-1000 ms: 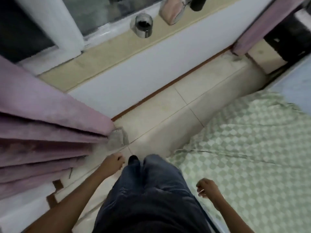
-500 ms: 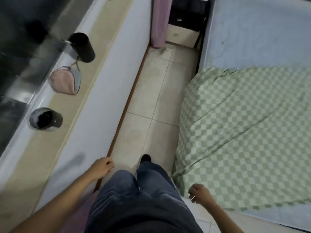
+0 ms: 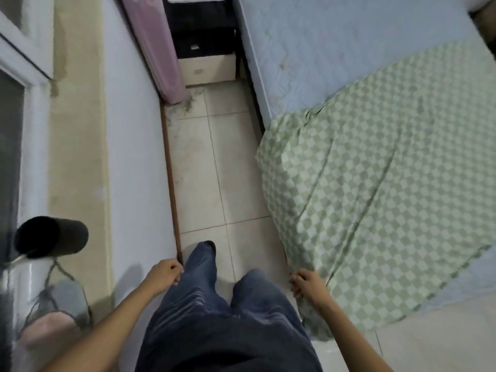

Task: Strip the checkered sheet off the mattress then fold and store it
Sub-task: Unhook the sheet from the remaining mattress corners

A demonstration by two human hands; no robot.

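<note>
- The checkered sheet [image 3: 375, 197] lay across the near part of the mattress [image 3: 335, 41], its far edge already pulled back so the pale quilted top showed bare beyond it, and its left side draped over the bed's edge toward the floor.
- We judged it light, soft and limp: long creases ran through it, so it would slide and bunch rather than keep a shape. The hanging near-left corner looked to us the best place to take hold.
- Our right hand [image 3: 308, 284] was at that corner, fingers loosely curled and touching the hem; whether it had actually closed on the cloth we could not tell.
- Our left hand [image 3: 163, 273] hung half-curled by our trouser leg, holding nothing.
- We stood in the tiled aisle [image 3: 214, 162] between bed and wall, a black cylinder [image 3: 51, 237] on the windowsill to the left.
</note>
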